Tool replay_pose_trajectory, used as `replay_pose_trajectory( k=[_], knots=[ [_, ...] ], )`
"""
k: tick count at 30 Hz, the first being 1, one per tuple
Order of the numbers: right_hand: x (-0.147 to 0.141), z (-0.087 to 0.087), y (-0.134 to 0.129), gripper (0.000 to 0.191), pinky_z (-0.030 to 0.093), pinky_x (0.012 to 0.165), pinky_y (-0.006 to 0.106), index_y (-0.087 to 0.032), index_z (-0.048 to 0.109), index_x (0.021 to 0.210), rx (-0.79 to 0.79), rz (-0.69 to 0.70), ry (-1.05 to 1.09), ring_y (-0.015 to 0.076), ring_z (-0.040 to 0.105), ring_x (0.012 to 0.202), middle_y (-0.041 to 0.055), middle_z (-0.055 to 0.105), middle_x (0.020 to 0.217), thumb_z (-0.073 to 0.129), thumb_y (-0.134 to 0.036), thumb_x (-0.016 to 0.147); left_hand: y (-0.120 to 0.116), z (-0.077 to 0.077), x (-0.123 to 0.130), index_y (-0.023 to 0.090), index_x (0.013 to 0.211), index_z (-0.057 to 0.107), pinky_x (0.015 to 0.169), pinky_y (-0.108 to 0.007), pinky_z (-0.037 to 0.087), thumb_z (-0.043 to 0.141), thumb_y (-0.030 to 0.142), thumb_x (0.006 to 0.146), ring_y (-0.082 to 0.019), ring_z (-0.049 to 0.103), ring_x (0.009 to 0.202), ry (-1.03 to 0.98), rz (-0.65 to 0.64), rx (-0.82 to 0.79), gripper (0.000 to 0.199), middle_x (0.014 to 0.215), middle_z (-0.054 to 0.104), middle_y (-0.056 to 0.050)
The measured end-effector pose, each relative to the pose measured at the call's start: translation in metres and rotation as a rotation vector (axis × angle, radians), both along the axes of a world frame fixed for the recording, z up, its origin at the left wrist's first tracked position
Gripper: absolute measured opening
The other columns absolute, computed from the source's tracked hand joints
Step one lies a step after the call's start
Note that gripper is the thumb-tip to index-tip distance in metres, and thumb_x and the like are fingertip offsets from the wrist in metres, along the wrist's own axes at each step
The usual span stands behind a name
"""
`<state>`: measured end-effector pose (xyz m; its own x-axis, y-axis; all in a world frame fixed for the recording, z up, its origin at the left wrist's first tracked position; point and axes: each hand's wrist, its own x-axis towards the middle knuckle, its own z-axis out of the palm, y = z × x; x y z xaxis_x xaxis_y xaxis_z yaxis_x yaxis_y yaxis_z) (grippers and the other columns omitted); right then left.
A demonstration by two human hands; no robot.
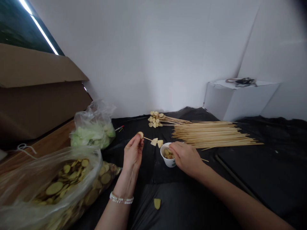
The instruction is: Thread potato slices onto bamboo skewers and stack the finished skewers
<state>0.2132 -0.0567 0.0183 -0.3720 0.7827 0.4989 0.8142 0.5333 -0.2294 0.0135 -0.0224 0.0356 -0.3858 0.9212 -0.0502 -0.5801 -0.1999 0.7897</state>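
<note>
My left hand (133,150) pinches a round potato slice (140,134) at the tip of a thin wooden skewer (147,139). Two pieces of potato (157,142) sit threaded along the skewer between my hands. Closed round the skewer's other part, my right hand (185,156) hovers at the rim of a white paper cup (169,163). The skewer's tail sticks out past that hand on the right. Inside the cup lie more slices, partly covered by my right fingers. One loose potato piece (157,203) rests on the black cover near me.
A clear bag of sliced potatoes (96,188) fills the lower left, with a bag of pale green leaves (93,135) behind it. Bare skewers (213,135) lie right of filled skewers (155,119). A white box (225,99) and cardboard box (40,105) flank the black cover (192,201).
</note>
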Motion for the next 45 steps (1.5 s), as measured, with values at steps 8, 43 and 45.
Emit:
replay_pose_trajectory(
  k=[8,43,45],
  knots=[
    [-0.0004,-0.0034,-0.0005,0.023,0.03,0.064,0.027,-0.018,0.059,0.078,0.103,0.004,-0.03,0.0147,0.051,0.071,0.003,0.06,0.076,0.039,-0.013,0.089,0.0009,-0.002,0.0013,0.009,0.076,0.072,0.054,-0.013,0.05,0.074,0.008,0.066,-0.006,0.062,0.058,0.008,-0.001,-0.012,0.01,0.073,0.071,-0.005],
    [0.0018,-0.002,-0.0001,0.023,0.03,0.064,0.026,-0.018,0.058,0.08,0.106,-0.007,0.072,0.0146,0.054,0.072,0.0031,0.061,0.076,0.038,-0.014,0.09,0.0018,-0.0086,0.0049,0.008,0.078,0.073,0.052,-0.012,0.049,0.076,0.011,0.065,-0.006,0.06,0.056,0.004,-0.106,-0.024,0.014,0.07,0.07,-0.005],
    [0.0021,0.0005,-0.0016,0.021,0.029,0.062,0.026,-0.019,0.058,0.081,0.056,-0.015,0.081,0.014,0.054,0.069,0.0017,0.062,0.075,0.039,-0.016,0.09,0.0019,-0.0087,0.0054,0.008,0.077,0.073,0.052,-0.013,0.049,0.077,0.011,0.064,-0.006,0.059,0.055,0.0,-0.109,-0.03,0.015,0.069,0.069,-0.005]
  ],
)
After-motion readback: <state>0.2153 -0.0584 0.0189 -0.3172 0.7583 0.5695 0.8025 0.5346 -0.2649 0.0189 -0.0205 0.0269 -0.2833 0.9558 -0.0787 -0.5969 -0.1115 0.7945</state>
